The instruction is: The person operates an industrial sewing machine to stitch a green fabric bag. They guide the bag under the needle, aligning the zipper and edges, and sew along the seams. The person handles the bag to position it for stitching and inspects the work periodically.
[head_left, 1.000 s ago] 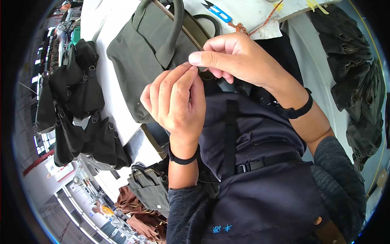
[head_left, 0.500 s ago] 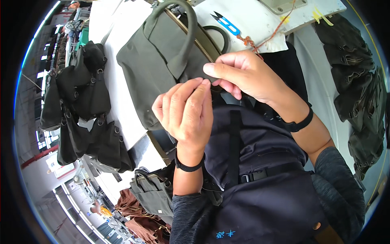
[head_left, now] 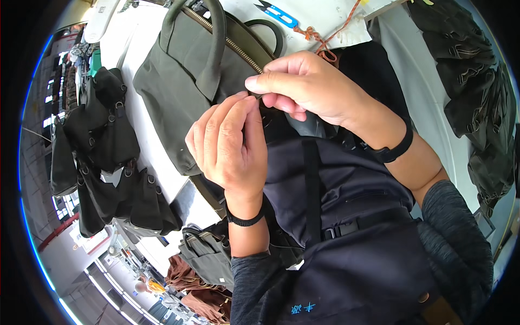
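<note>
A dark olive fabric handbag (head_left: 179,92) lies on the white table in front of me, its rounded handle up and its brass zipper (head_left: 238,51) showing along the top. Over the bag's near right corner, my left hand (head_left: 230,141) is pinched, thumb and fingertips together. Close beside it, my right hand (head_left: 303,86) also has thumb and forefinger pressed together, the other fingers curled. Whatever sits between the fingertips is too small or hidden to name. Blue-handled thread snips (head_left: 279,15) lie beyond the right hand, tied to an orange cord (head_left: 317,38).
Several dark bags (head_left: 103,146) are piled to the left. Another olive bag (head_left: 208,254) stands by my left forearm, above brown fabric pieces (head_left: 200,292). More dark fabric pieces (head_left: 466,81) hang along the right side. A person (head_left: 143,286) is far off at lower left.
The whole view has shifted, so bag, snips and hands appear further left and the bag slightly higher. Both hands keep their pinched pose close together.
</note>
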### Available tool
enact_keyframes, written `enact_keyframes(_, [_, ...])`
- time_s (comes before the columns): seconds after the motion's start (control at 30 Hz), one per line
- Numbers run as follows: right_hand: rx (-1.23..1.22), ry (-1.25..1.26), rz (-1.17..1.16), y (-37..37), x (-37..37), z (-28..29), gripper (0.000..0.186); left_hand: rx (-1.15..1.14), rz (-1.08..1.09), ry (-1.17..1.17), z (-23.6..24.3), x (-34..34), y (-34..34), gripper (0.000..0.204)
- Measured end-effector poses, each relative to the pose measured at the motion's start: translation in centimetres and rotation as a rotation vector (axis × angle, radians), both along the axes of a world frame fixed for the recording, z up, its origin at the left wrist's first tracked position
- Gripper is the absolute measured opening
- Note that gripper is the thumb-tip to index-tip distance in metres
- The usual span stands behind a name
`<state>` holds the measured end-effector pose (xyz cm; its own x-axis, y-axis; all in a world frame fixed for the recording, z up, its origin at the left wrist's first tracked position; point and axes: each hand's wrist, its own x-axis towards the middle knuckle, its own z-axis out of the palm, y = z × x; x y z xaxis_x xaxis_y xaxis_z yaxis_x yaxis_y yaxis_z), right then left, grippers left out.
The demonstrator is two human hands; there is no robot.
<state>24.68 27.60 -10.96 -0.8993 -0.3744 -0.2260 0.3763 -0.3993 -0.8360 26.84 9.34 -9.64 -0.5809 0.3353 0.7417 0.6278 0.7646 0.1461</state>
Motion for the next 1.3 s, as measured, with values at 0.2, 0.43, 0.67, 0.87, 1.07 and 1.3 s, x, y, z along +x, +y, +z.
enact_keyframes(0.2, [-0.001, 0.172, -0.101, 0.5, 0.5, -2.1, 0.034, 0.000, -0.038, 0.013, -0.1, -0.1, -0.4, 0.022])
enact_keyframes(0.43, [0.015, 0.151, -0.099, 0.7, 0.6, -1.4, 0.031, -0.032, -0.067, 0.055, 0.1, -0.6, -0.8, 0.021])
enact_keyframes(0.67, [0.044, 0.140, -0.103, 0.3, 0.8, -0.9, 0.040, -0.079, -0.092, 0.065, 0.6, -0.7, -1.1, 0.025])
enact_keyframes(0.87, [0.080, 0.219, 0.008, -0.2, 0.0, -1.3, 0.030, -0.090, -0.095, 0.039, 1.1, -0.5, -0.9, 0.023])
enact_keyframes(1.07, [-0.013, 0.177, 0.026, -0.2, -0.2, -1.5, 0.030, -0.079, -0.088, -0.022, 1.6, -0.1, -0.6, 0.023])
enact_keyframes(1.3, [0.066, 0.343, -0.143, -1.6, 0.2, -2.4, 0.039, -0.133, -0.089, -0.101, 2.9, 0.1, -0.5, 0.021])
